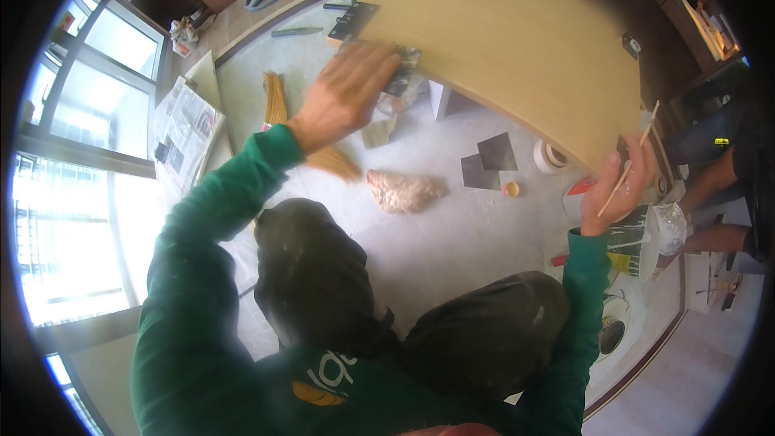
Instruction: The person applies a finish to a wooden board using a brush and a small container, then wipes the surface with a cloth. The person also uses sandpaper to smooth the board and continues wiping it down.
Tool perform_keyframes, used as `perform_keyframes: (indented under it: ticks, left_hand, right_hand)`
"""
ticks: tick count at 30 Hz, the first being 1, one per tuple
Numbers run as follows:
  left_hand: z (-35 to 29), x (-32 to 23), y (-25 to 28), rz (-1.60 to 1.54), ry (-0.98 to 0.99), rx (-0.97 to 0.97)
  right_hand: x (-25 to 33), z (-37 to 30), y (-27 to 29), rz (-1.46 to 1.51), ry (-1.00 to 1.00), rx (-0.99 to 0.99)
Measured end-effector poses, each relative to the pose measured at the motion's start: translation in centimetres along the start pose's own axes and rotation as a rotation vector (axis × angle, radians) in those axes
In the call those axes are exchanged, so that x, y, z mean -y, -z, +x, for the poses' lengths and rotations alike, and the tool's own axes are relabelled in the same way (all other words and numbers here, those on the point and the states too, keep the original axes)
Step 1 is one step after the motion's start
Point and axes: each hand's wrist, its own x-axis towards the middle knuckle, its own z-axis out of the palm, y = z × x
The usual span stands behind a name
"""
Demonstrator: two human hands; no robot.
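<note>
A wide, pale wood-coloured panel (500, 40) slants across the upper middle, in front of me. My left hand (343, 93) is at its near left edge, fingers closed on a small dark flat plate (404, 71) that lies against the edge. Whether that plate is a scraper or a fitting, I cannot tell. Beyond it, black metal hardware (351, 23) sits at the panel's left corner. My right hand (622, 186) is by the near right corner, closed round a thin wooden stick (620, 186) that points up past the fingers. Part of its grip is hidden.
On the floor are a straw brush (275, 98), a crumpled beige cloth (404, 191), two dark square sheets (489, 163), a tape roll (550, 157) and a small yellow-rimmed lid (510, 189). A paint-smeared bucket (638, 242) stands right, near another person's arm (710, 186). Windows line the left.
</note>
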Motion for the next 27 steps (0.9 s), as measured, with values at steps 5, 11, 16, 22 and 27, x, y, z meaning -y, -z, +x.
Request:
perform_keyframes:
  ticks: [5,11,16,22,27]
  left_hand:
    - [1.7,-7.4,-5.1,-0.108,-0.111,-0.052]
    - [1.9,-5.2,-5.4,-0.071,-0.117,-0.055]
    - [-2.6,0.3,4.1,-0.388,0.316,0.021]
    - [1.8,-5.6,12.9,-1.527,0.946,0.145]
    - [6.0,-10.2,11.4,-1.198,0.482,0.041]
  right_hand:
    - [0.0,-0.1,-1.1,-0.093,0.046,-0.015]
    - [0.5,0.4,-1.2,-0.091,0.004,-0.045]
    - [2.9,1.9,1.2,-0.016,0.13,-0.048]
    - [12.9,4.4,0.2,0.94,-0.41,0.276]
    - [21.1,7.1,-3.0,1.244,-0.908,0.275]
